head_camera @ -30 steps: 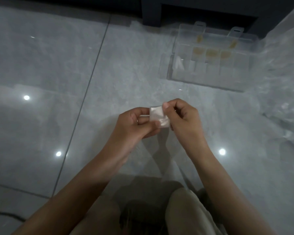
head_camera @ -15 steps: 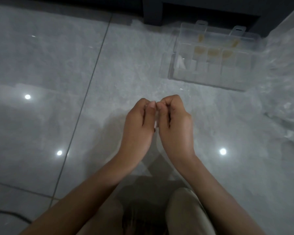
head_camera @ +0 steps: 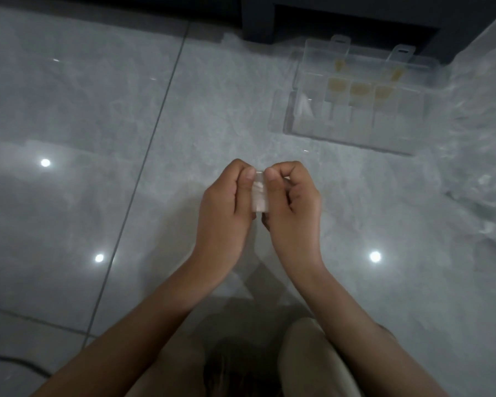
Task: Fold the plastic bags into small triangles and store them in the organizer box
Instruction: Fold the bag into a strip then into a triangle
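From the head camera, looking down past the person's own forearms, both hands meet in the middle of the view above a glossy grey tiled floor (head_camera: 69,116). The left hand (head_camera: 226,207) and the right hand (head_camera: 294,207) face each other with their fingers curled inward, and together they pinch a folded plastic bag (head_camera: 259,196) between them. The bag is a small, narrow, translucent whitish packet standing roughly upright in the gap between the two hands. The left thumb lies along its left edge and the right thumb presses its upper right edge, while the other fingers of both hands are tucked behind it. Its exact folded shape cannot be made out because the fingers cover much of it. The packet is held in the air, well apart from the organizer box (head_camera: 350,137), which sits on the floor farther away and to the right. The box is clear plastic with its lid open toward the back and is divided into small compartments. Several in the far row hold yellowish pieces, and a pale piece shows in a compartment at the left end. Just right of the box, a heap of loose clear plastic bags (head_camera: 481,124) spreads along the right edge of the view. Behind the box stands dark furniture (head_camera: 258,18). A dark grout line (head_camera: 143,167) runs diagonally across the tiles on the left, and small round light reflections dot the floor. At the bottom, the person's legs in light beige fabric (head_camera: 312,365) are visible, and a thin dark cable (head_camera: 17,363) crosses the lower left corner.
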`<state>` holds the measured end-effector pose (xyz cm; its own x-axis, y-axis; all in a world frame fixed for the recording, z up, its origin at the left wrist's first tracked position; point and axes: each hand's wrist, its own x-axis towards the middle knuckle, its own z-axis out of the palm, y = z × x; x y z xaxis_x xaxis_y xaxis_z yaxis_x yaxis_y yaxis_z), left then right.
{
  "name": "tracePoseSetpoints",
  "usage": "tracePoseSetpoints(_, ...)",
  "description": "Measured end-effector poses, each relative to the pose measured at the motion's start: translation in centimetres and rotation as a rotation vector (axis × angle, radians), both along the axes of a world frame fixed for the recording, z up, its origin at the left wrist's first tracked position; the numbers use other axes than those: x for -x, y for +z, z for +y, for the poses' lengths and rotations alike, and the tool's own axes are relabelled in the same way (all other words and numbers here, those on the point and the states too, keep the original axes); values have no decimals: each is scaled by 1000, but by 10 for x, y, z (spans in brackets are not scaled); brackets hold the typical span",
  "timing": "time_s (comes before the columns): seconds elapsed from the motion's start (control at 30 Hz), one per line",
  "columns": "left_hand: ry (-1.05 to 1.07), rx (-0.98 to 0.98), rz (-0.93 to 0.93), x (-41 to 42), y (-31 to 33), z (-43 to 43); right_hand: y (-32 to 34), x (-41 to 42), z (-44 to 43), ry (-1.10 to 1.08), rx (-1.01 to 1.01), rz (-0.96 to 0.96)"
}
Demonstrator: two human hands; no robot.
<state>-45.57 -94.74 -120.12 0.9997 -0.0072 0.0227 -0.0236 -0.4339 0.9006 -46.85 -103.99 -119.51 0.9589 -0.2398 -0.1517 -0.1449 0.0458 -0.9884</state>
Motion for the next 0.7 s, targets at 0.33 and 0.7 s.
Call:
tracePoseSetpoints(0.33,25,-87,-65,-3,-1,8,-3,-4,-15,140,-187,148)
tracePoseSetpoints(0.7,-49,-38,-1,-9,12,14,-21,-134,-90,-244,474,-62)
